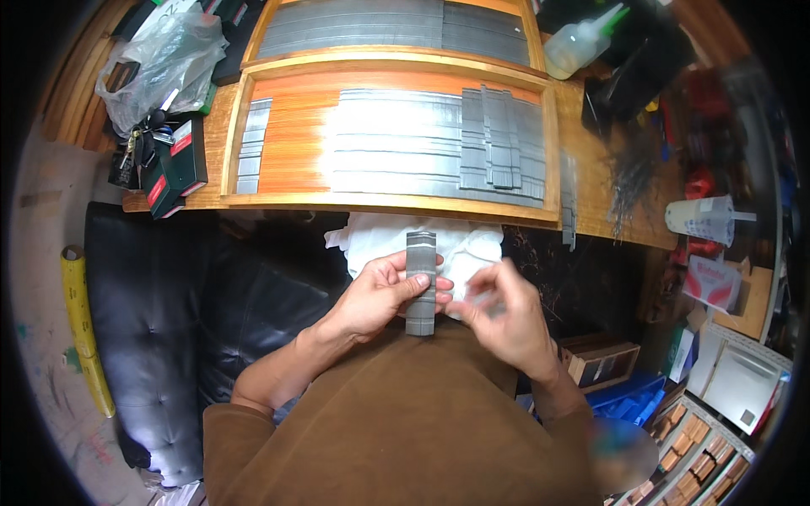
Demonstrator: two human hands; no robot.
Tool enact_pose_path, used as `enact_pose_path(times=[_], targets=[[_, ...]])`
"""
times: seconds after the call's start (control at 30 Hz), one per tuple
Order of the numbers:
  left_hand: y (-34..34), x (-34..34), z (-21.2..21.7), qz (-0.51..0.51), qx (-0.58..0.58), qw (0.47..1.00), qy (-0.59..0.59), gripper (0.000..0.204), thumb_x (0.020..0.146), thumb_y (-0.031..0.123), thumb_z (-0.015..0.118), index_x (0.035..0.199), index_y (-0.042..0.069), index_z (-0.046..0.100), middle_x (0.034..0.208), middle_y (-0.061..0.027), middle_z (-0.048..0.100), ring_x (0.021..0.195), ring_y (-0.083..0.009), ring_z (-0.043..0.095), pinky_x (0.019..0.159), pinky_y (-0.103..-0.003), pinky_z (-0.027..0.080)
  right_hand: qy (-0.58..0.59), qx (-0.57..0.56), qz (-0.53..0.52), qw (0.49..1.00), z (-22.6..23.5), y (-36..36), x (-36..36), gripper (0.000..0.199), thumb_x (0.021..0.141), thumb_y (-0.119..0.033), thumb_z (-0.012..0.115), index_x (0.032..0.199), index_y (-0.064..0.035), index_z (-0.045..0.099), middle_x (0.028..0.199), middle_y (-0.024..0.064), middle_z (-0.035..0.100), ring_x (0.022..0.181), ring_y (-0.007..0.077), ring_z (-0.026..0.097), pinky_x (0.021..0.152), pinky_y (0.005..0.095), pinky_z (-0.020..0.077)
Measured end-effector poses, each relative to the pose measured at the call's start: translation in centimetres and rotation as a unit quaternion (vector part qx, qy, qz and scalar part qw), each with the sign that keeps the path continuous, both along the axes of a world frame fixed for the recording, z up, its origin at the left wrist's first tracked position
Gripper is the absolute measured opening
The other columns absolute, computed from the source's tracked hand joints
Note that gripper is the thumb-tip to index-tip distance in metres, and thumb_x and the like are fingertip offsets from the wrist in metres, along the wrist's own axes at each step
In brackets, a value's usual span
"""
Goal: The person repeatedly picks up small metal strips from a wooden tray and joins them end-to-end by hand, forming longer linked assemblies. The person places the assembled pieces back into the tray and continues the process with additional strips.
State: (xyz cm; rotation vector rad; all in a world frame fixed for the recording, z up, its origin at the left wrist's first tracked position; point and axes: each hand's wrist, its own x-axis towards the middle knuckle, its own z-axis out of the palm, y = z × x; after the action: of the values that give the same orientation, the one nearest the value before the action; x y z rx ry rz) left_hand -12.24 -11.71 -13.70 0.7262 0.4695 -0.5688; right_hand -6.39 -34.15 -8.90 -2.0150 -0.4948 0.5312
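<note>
step: wiping grey metal strip (pixel 420 282) | L hand (pixel 375 295) pinching it upright over my lap | R hand (pixel 502 316) fingers bunched on white cloth (pixel 405 240), blurry | next prob needs steady grip, then wooden tray (pixel 550 143)

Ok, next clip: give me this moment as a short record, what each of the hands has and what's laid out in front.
left hand: grips a grey metal strip stack, held upright
right hand: beside the stack, fingers on a white cloth; blurred, so its contact with the stack is unclear
near tray: wooden, orange base, rows of flat grey strips
far tray: wooden, more grey strips
table: wooden, squeeze bottle at the back right, plastic bag at the left
seat: black padded surface on the person's left
</note>
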Motion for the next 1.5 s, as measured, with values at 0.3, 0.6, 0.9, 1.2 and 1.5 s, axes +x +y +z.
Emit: enact_pose_path(times=[0.3,0.6,0.9,1.2,1.5], targets=[[-2.4,2.8,-0.6,-0.002,-0.049,0.998,0.034,0.033,0.108,0.01,0.061,0.141,0.001,0.058,0.127,-0.0188,0.073,0.115,-0.0304,0.074,0.102,-0.045,0.061,0.136,0.215,-0.03,0.967,-8.2,-1.2,-7.3,0.022,0.09,0.0,0.083,0.111,0.002,0.077,0.1,0.0117,0.079,0.088,0.0191,0.078,0.08,0.0286,0.0624],[-1.8,4.8,-0.7,-0.038,-0.095,0.994,0.032,0.042,0.111,0.016,0.056,0.15,0.001,0.049,0.135,-0.019,0.068,0.127,-0.0331,0.068,0.105,-0.05,0.058,0.098,0.221,-0.067,0.968,-8.8,-0.1,-6.8,0.016,0.09,0.002,0.082,0.105,0.0023,0.08,0.098,0.0131,0.082,0.087,0.0187,0.079,0.077,0.0288,0.0623],[-1.8,5.2,-1.5,-0.096,-0.1,0.99,0.025,0.042,0.11,0.009,0.057,0.15,0.0,0.047,0.123,-0.0186,0.072,0.117,-0.0308,0.071,0.096,-0.047,0.064,0.085,0.203,-0.053,0.974,-8.3,-0.2,-6.3,0.016,0.09,0.002,0.081,0.106,0.0023,0.081,0.098,0.012,0.082,0.086,0.0158,0.078,0.077,0.0267,0.0623],[-2.1,5.3,-1.5,-0.084,-0.092,0.992,0.016,0.047,0.111,0.009,0.054,0.156,0.0,0.042,0.113,-0.0165,0.073,0.108,-0.0295,0.074,0.096,-0.044,0.064,0.171,0.103,0.028,0.979,-4.7,-1.9,-3.6,0.021,0.083,0.001,0.088,0.102,0.0042,0.079,0.105,0.0128,0.08,0.1,0.0178,0.076,0.086,0.0311,0.0596],[-1.8,2.7,1.1,-0.019,-0.104,0.994,-0.017,0.058,0.111,0.013,0.058,0.163,0.003,0.033,0.105,-0.014,0.074,0.106,-0.0325,0.075,0.094,-0.046,0.064,0.3,0.62,-0.025,0.725,-3.0,-2.4,2.2,0.066,0.105,-0.059,0.057,0.128,0.0017,0.063,0.152,0.0207,0.051,0.153,0.0424,0.036,0.123,0.0731,0.0198]])
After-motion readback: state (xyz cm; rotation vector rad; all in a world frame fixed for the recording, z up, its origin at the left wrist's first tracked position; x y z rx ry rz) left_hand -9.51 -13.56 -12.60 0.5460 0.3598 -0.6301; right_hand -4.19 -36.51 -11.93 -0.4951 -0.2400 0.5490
